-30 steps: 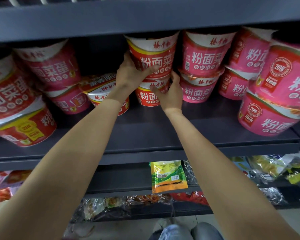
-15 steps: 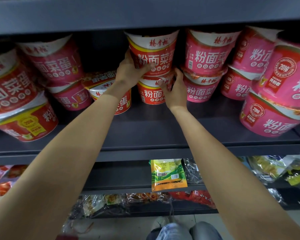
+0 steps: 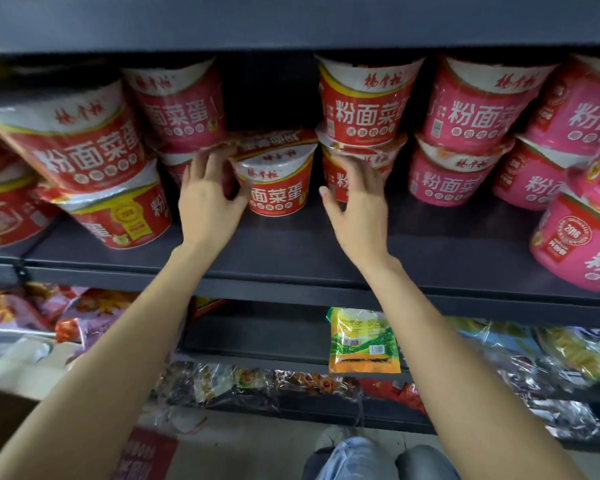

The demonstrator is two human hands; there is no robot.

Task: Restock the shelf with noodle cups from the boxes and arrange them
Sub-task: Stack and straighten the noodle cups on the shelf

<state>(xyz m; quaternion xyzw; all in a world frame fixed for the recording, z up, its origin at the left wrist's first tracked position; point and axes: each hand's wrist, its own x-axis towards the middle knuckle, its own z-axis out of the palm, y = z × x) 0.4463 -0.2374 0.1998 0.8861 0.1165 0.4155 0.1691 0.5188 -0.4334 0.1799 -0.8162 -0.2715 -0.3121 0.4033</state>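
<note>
A single red noodle cup [image 3: 279, 183] stands on the dark shelf [image 3: 309, 251], left of a two-high stack of red cups [image 3: 361, 109]. My left hand [image 3: 208, 202] lies against this cup's left side, fingers behind it and thumb across its front. My right hand [image 3: 357, 209] hovers with spread fingers in front of the lower stacked cup [image 3: 340, 178], between the stack and the single cup, holding nothing. Above the single cup is a dark gap.
More red cups [image 3: 84, 143] are piled at the left and pink cups [image 3: 471, 112] at the right, some near the shelf's front edge. Below hang snack bags and a green-yellow packet [image 3: 362, 341]. A cardboard box [image 3: 7, 403] stands low on the left.
Both hands have left the red stack and dropped down and left. The left hand now rests on the single red cup. The view has shifted left.
</note>
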